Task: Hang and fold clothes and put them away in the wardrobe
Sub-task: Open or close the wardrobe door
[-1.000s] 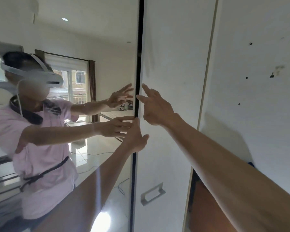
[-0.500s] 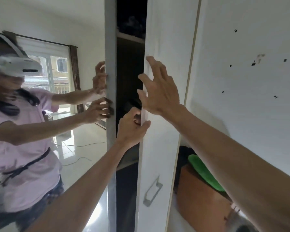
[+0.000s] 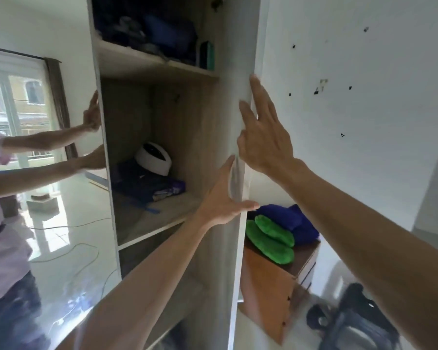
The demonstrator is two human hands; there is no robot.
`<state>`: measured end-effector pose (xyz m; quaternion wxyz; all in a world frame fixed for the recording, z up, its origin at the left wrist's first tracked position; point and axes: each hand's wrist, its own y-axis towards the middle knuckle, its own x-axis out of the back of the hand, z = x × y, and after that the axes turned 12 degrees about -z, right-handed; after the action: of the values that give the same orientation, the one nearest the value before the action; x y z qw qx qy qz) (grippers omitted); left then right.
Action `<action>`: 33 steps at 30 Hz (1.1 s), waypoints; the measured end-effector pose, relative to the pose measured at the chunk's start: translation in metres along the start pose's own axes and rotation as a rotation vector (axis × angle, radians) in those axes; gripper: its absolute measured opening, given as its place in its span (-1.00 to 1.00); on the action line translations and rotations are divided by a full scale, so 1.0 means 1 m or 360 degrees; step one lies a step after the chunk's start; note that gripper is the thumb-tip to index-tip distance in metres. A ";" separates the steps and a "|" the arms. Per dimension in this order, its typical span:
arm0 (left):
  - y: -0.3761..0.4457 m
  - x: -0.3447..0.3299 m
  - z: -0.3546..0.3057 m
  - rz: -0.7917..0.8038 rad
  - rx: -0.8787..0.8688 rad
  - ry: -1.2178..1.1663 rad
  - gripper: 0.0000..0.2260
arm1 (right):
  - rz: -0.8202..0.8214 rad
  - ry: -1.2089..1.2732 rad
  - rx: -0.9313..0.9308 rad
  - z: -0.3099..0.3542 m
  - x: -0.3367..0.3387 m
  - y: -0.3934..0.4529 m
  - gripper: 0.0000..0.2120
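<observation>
The wardrobe (image 3: 162, 117) stands open in front of me, showing wooden shelves. Its white door (image 3: 238, 59) is seen edge-on at the centre right. My left hand (image 3: 225, 198) holds the door's edge, thumb round the outer side. Higher up, my right hand (image 3: 261, 132) lies flat against the door with fingers spread, holding nothing. Dark blue clothes (image 3: 142, 183) and a white rounded object (image 3: 153, 159) lie on the middle shelf. More dark blue things (image 3: 167, 31) fill the top shelf.
A mirrored door (image 3: 36, 185) at the left reflects a person and the bright room. Right of the door, an orange-brown cabinet (image 3: 271, 281) carries green pads (image 3: 268, 238) and a blue cloth (image 3: 288, 218). A black object (image 3: 352, 319) sits low right.
The white door has moved right with both hands on it. The gap has widened from a thin slit to a broad opening that shows the shelves.
</observation>
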<state>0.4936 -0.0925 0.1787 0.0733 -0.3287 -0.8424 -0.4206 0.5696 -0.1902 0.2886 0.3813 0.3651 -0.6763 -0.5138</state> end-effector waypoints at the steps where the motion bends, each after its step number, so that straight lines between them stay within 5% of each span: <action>1: 0.006 -0.013 -0.003 0.0001 -0.0071 0.0025 0.12 | 0.0051 -0.0056 -0.0022 -0.011 0.005 -0.003 -0.41; 10: 0.047 -0.110 -0.015 0.0043 -0.0287 0.0246 0.25 | 0.0476 -0.0334 -0.0270 -0.090 0.029 -0.024 -0.09; 18: 0.088 -0.165 -0.011 0.0157 -0.0294 0.0412 0.27 | 0.0562 -0.0379 -0.0503 -0.143 0.015 -0.043 -0.12; 27: 0.137 -0.186 0.020 0.0080 -0.0624 0.0574 0.27 | 0.0562 -0.0471 -0.0611 -0.184 -0.012 -0.051 -0.19; 33: 0.147 -0.189 0.027 0.0220 -0.0603 0.0595 0.09 | 0.0590 -0.0542 -0.0688 -0.204 -0.027 -0.053 -0.23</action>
<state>0.7345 -0.1023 0.1826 0.1934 -0.3098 -0.6962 -0.6180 0.7685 -0.2617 0.2698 0.4185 0.0553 -0.6606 -0.6207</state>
